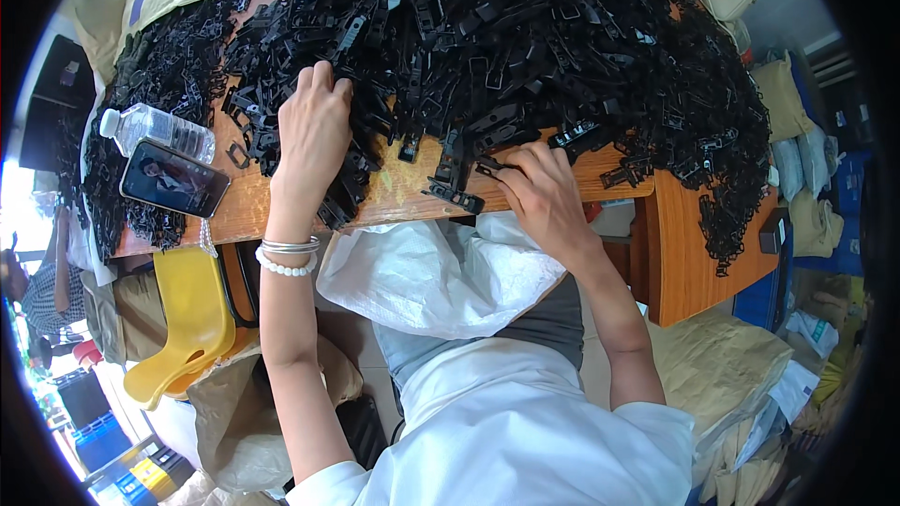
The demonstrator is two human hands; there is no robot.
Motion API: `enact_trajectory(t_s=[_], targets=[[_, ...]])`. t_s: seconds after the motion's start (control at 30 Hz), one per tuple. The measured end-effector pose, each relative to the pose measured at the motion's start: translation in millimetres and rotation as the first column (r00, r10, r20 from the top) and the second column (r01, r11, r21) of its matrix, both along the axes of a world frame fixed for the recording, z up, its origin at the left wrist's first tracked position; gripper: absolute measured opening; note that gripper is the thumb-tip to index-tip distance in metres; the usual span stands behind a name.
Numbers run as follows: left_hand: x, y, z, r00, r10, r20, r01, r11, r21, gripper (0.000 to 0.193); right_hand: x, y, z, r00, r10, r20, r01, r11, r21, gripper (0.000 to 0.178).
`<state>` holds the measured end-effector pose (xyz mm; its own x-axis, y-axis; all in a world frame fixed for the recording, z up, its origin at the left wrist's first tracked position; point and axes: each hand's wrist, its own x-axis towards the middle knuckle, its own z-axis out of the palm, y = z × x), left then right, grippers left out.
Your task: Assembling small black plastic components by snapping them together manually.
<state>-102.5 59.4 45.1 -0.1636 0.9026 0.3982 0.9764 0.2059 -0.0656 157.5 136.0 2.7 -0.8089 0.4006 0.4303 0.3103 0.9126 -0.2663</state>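
Pinching one black clip [488,167], my right hand [542,195] borders the table edge [398,217]; my left hand's [314,126] grip I cannot tell. Bare wood [398,189] shows mid-frame, one phone [174,178] left.

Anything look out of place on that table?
Yes: left of the left hand, a lit rectangular phone and clear plastic bottle sit among small black parts; they look like stray personal items.

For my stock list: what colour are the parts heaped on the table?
The heaped parts are mostly black; the head view shows them best.
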Motion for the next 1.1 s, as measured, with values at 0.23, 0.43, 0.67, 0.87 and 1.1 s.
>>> enact_trajectory(t_s=[0.23,0.43,0.67,0.87,1.1], targets=[[7.9,4.5,0.9,0.983,-0.151,-0.102,0.142,0.985,-0.094,0.010,7.0,-5.1,5.4,0.995,-0.087,-0.052,0.087,0.996,0.007,0.013],[4.3,-2.2,11.5,0.977,-0.142,-0.159,0.122,0.984,-0.133,0.008,14.0,-9.9,9.9,0.973,-0.122,-0.194,0.118,0.993,-0.033,0.015],[34.3,-14.6,3.1,0.912,-0.231,0.339,0.034,0.866,0.499,0.013,22.0,-15.6,11.0,0.943,-0.139,-0.301,0.129,0.990,-0.053,0.017],[128.4,-42.3,-15.1,-0.429,-0.411,0.804,-0.212,0.911,0.353,0.040,23.9,-32.5,34.4,0.855,-0.120,-0.504,-0.020,0.965,-0.262,0.017],[139.8,-47.8,-21.1,-0.313,-0.447,0.838,0.025,0.878,0.478,0.040,29.3,-30.4,40.7,0.898,0.053,-0.438,-0.182,0.949,-0.259,0.023]])
